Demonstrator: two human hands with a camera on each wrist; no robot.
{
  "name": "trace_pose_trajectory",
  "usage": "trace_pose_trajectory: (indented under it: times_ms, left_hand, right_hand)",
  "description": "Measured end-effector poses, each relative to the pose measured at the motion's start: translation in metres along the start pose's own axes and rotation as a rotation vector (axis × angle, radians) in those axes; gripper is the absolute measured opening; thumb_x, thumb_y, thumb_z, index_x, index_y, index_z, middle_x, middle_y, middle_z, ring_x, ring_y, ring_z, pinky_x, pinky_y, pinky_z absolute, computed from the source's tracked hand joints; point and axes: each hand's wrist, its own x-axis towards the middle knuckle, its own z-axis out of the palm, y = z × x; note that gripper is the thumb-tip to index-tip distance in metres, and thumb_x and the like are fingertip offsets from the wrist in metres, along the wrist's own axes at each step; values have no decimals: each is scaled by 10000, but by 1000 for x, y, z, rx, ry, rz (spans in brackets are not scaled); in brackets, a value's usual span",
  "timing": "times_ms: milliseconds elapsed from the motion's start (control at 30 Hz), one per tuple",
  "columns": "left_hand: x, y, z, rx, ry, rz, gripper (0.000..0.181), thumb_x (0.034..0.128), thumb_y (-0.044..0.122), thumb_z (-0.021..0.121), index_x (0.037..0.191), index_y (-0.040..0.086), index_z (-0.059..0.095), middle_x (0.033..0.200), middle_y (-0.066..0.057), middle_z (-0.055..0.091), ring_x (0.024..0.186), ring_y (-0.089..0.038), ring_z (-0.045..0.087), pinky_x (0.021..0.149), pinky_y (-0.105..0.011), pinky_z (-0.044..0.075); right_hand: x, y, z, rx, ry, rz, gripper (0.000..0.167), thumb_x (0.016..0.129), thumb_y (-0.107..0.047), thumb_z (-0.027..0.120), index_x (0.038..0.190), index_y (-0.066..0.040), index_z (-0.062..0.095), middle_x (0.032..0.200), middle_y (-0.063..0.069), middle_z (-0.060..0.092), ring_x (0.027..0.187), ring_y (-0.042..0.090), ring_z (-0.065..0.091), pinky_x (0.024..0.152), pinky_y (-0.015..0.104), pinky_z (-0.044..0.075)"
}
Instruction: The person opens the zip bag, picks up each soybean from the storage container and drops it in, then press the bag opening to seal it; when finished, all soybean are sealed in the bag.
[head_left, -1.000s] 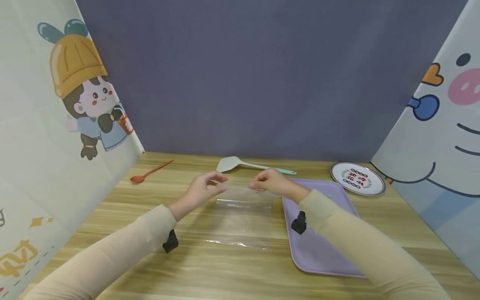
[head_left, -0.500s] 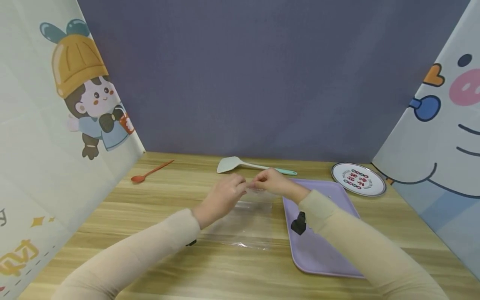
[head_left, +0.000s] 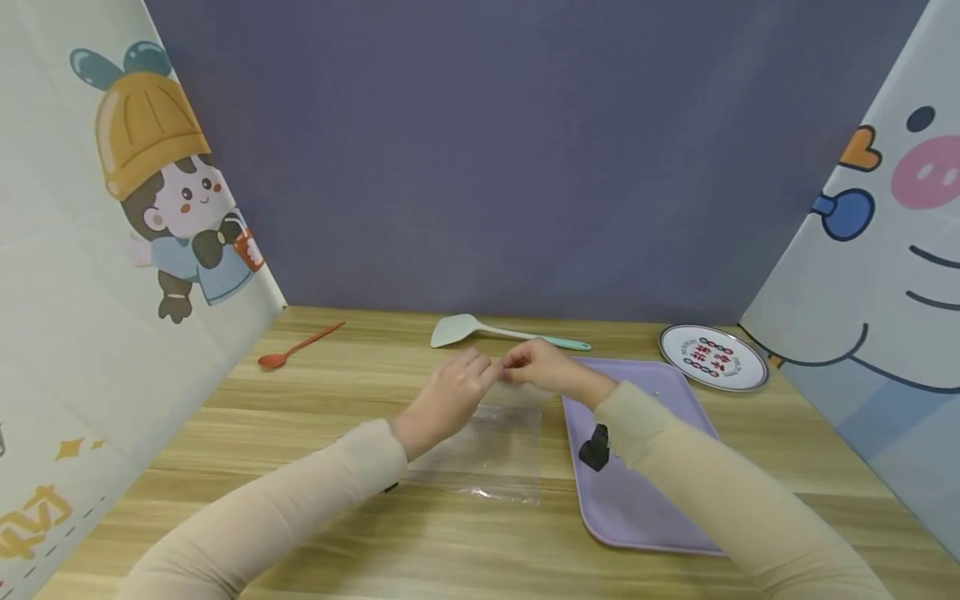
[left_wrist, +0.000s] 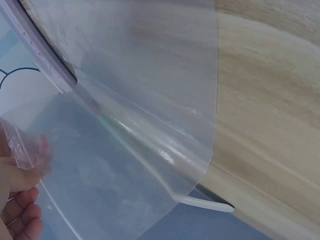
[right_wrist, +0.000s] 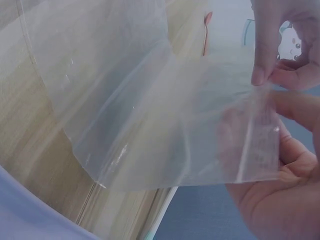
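Observation:
A clear plastic zip bag point(head_left: 487, 458) lies partly on the wooden table, its far end lifted and bent up between the hands. A seal line runs close to the raised edge of the bag point(right_wrist: 150, 120) in the right wrist view. My left hand point(head_left: 450, 396) pinches that edge between thumb and forefinger. Right beside it, my right hand point(head_left: 543, 365) holds the same edge, some of its fingers showing through the film in the right wrist view. In the left wrist view, the bag point(left_wrist: 125, 170) spreads out from my fingertips.
A purple tray point(head_left: 588, 500) sits under my right forearm. Behind the hands lies a white turner point(head_left: 453, 330) with a mint handle. An orange spoon point(head_left: 273, 360) is at far left, a patterned plate point(head_left: 675, 354) at back right. Walls enclose the table's back and sides.
My left hand has moved right along the bag's top edge, from apart to beside my right hand, and now pinches there. My right hand has stayed nearly still.

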Motion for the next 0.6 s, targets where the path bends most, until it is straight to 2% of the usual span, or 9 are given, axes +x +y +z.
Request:
trace_pose_trajectory:
  times_ms: [133,267,367,500,600]
  left_hand:
    - [-1,-1,0,-7,-8,-10,277,773,-24,739,1032,60,688,864,-32,671,799,-159,596,710,-225,547]
    - [-4,-3,2,-30,-6,-3,248,763,-58,734,976,63,695,869,-31,669,808,-153,597,720,-204,550]
    - [-5,-5,4,-33,4,27,276,750,-86,728,985,55,700,888,-33,684,836,-151,619,757,-195,561]
    - [-6,-5,7,8,16,76,311,739,-84,729,1022,41,697,880,-27,691,834,-138,630,768,-186,561]
    - [-6,-5,8,49,24,105,334,736,-68,737,1052,34,696,854,-22,686,801,-126,621,743,-175,554]
  right_hand:
    - [1,2,0,-12,0,-19,212,930,-163,646,997,28,708,961,133,733,819,114,644,794,321,566]
    - [2,5,1,-5,0,-23,216,939,-147,629,999,47,701,983,177,725,842,145,660,811,351,578]
    - [3,6,2,11,5,-8,216,944,-133,619,1000,62,692,946,187,722,816,172,667,807,412,585]
    - [4,8,4,6,35,1,208,934,-116,624,983,75,692,819,114,716,709,162,640,736,426,587]
    - [5,8,6,-13,59,-1,201,930,-99,616,971,81,696,786,90,709,660,135,611,704,420,588]
